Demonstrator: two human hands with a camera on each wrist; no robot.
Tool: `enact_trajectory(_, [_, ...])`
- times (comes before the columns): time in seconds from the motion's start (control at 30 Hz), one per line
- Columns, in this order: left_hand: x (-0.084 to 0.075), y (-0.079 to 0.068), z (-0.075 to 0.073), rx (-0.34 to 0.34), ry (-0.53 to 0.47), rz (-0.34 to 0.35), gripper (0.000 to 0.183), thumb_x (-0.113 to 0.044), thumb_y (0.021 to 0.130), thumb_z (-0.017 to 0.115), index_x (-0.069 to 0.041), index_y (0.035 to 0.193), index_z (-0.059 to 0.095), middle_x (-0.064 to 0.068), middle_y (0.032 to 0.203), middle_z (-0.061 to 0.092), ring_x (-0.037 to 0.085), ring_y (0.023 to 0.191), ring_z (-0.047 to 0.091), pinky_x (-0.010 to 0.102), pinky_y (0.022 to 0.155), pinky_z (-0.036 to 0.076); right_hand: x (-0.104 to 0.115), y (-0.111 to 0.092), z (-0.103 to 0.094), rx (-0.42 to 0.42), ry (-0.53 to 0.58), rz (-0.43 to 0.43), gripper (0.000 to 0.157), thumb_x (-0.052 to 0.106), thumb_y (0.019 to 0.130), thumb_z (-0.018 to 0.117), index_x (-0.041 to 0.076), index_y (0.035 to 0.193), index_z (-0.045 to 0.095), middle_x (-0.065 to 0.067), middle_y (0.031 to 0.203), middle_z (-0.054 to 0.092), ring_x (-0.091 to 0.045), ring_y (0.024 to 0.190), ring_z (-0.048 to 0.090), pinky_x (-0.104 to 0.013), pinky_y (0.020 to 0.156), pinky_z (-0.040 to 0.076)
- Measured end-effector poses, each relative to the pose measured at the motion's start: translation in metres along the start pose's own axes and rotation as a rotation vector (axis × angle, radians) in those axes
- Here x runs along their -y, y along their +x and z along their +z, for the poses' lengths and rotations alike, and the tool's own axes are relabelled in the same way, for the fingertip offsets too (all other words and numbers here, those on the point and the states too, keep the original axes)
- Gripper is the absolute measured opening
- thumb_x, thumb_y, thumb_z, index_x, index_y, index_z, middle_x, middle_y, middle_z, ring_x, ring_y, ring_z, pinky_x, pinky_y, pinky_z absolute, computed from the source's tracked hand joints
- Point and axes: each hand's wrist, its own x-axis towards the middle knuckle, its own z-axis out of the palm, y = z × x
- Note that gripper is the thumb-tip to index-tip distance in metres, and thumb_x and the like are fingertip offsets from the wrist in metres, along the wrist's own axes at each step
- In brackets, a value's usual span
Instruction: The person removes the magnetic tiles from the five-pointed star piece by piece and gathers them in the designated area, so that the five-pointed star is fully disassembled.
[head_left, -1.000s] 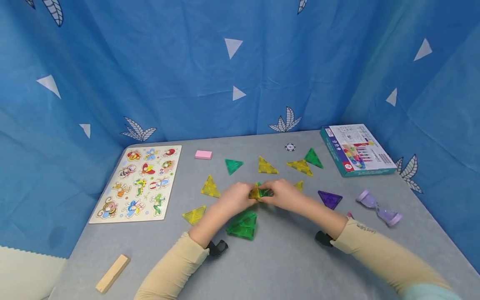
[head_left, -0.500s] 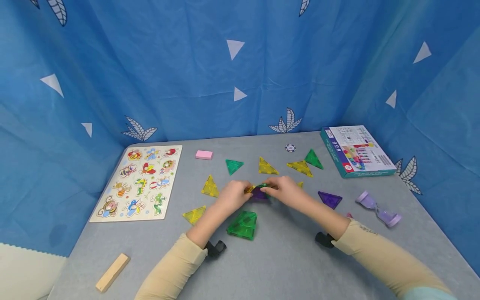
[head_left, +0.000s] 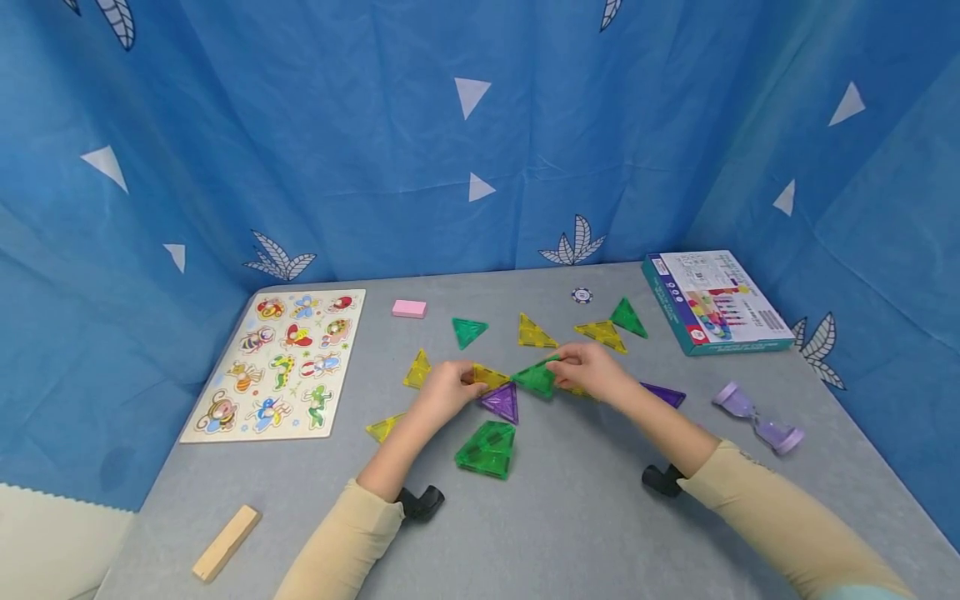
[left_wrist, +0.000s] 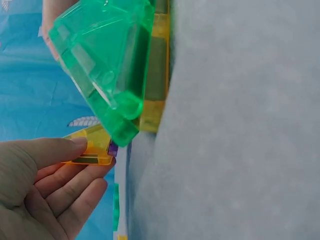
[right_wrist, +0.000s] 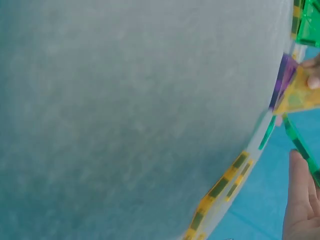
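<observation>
My left hand (head_left: 447,389) pinches a translucent yellow triangular magnetic tile (head_left: 489,377) between thumb and fingers. A purple triangular tile (head_left: 502,403) is joined along the yellow one's near side. My right hand (head_left: 596,372) holds a green triangular tile (head_left: 537,377) by its right edge; its left corner meets the yellow tile's corner. In the right wrist view this green tile (right_wrist: 300,145) appears edge-on, close to the yellow tile (right_wrist: 300,95). Nearer me, a green built shape (head_left: 486,450) rests on the table; it looms large in the left wrist view.
Loose yellow tiles (head_left: 534,332), green tiles (head_left: 468,332) and a purple tile (head_left: 665,394) lie around the hands. A peg puzzle board (head_left: 273,367) and wooden block (head_left: 227,543) are left. An hourglass (head_left: 757,417) and box (head_left: 716,300) are right. A pink block (head_left: 408,309) sits behind.
My hands have moved apart. The tiles, bunched between my fingers before, are now spread out, with the purple one in plain sight below the yellow one.
</observation>
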Motion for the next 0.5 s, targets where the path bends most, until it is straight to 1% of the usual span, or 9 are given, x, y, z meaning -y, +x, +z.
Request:
enact_trajectory(0.07, [0.002,-0.002,-0.002,-0.003,-0.026,-0.015,0.016,-0.016,0.082,0.072,-0.008,0.073,0.062,0.001,0.071,0.062,0.01,0.061,0.052,0.025,0.053,0.044,0.0,0.001,-0.003,-0.018,0.039,0.015,0.023,0.017,0.093,0.059,-0.003,0.103,0.063,-0.014,0.083,0.069,-0.032,0.082,0.065,-0.038,0.074,0.054])
enact_trajectory(0.13, [0.006,-0.004,-0.005,-0.009,-0.075,-0.044,0.019,-0.016,0.082,0.072,-0.007,0.07,0.059,0.001,0.068,0.06,0.009,0.058,0.048,0.024,0.051,0.041,-0.001,0.004,-0.007,-0.038,0.084,0.014,0.025,0.017,0.093,0.059,-0.005,0.104,0.061,-0.016,0.085,0.068,-0.034,0.083,0.064,-0.039,0.075,0.054])
enact_trajectory(0.2, [0.01,-0.006,-0.009,-0.011,-0.154,-0.091,0.018,-0.016,0.082,0.072,-0.007,0.073,0.06,0.0,0.067,0.059,0.009,0.056,0.046,0.024,0.049,0.039,0.0,0.008,-0.009,-0.057,0.118,0.012,0.026,0.017,0.093,0.059,-0.005,0.105,0.059,-0.016,0.087,0.068,-0.036,0.086,0.063,-0.042,0.077,0.053])
enact_trajectory(0.23, [0.011,-0.006,-0.012,-0.009,-0.217,-0.118,0.017,-0.016,0.083,0.072,-0.005,0.075,0.061,0.002,0.068,0.061,0.01,0.057,0.049,0.025,0.051,0.042,0.0,0.011,-0.01,-0.064,0.13,0.019,0.026,0.018,0.093,0.059,-0.005,0.106,0.059,-0.016,0.087,0.068,-0.037,0.087,0.063,-0.043,0.077,0.053])
enact_trajectory(0.3, [0.015,-0.008,-0.017,-0.003,-0.355,-0.178,0.014,-0.015,0.083,0.071,-0.002,0.084,0.065,0.006,0.075,0.066,0.014,0.063,0.058,0.028,0.057,0.05,0.005,0.015,-0.01,-0.064,0.136,0.025,0.026,0.017,0.093,0.058,-0.005,0.107,0.058,-0.017,0.089,0.067,-0.039,0.089,0.062,-0.044,0.079,0.052])
enact_trajectory(0.37, [0.017,-0.009,-0.023,0.002,-0.466,-0.226,0.018,-0.015,0.084,0.07,-0.001,0.095,0.067,0.008,0.082,0.069,0.02,0.072,0.064,0.034,0.065,0.053,0.005,0.023,-0.006,-0.058,0.127,0.042,0.025,0.015,0.093,0.058,-0.005,0.107,0.058,-0.018,0.091,0.067,-0.036,0.088,0.063,-0.044,0.079,0.052])
enact_trajectory(0.43, [0.016,-0.01,-0.03,0.007,-0.55,-0.256,0.024,-0.016,0.084,0.07,0.001,0.101,0.066,0.011,0.088,0.07,0.027,0.08,0.066,0.041,0.071,0.054,0.004,0.031,-0.001,-0.041,0.111,0.059,0.025,0.013,0.093,0.058,-0.006,0.107,0.058,-0.019,0.092,0.067,-0.032,0.085,0.064,-0.042,0.078,0.053])
enact_trajectory(0.5, [0.013,-0.011,-0.037,0.0,-0.582,-0.273,0.026,-0.018,0.085,0.07,0.0,0.103,0.066,0.011,0.09,0.07,0.027,0.082,0.066,0.043,0.074,0.053,0.0,0.042,0.006,-0.03,0.115,0.09,0.023,0.013,0.093,0.058,-0.006,0.106,0.058,-0.018,0.091,0.067,-0.027,0.081,0.065,-0.038,0.075,0.054])
